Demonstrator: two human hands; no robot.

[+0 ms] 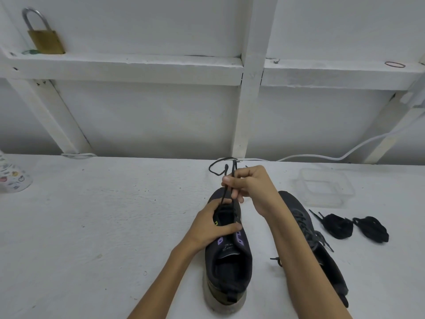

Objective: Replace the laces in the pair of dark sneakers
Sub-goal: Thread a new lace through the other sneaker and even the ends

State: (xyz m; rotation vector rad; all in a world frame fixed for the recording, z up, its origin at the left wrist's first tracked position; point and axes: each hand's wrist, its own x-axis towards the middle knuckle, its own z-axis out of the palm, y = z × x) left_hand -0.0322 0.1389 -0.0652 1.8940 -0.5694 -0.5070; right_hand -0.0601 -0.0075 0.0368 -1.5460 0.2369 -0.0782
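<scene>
gripping the shoe (pixel 227 268) with the left hand (pixel 212 227), near the tabletop's (pixel 92 226) front edge. pinching its lace (pixel 222 197) up tight in the right hand (pixel 251 187). lying just right: other shoe (pixel 303 224), then two lace bundles (pixel 339 226).

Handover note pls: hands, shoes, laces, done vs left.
Left hand holds the near sneaker at its tongue opening.
Right hand pinches its black lace, drawn up from the toe eyelets.
Second sneaker lies to the right, laced. Coiled lace bundles further right, untouched.
Done: near sneaker looks almost unlaced.
Left: finish it, strip the second, thread both.
</scene>
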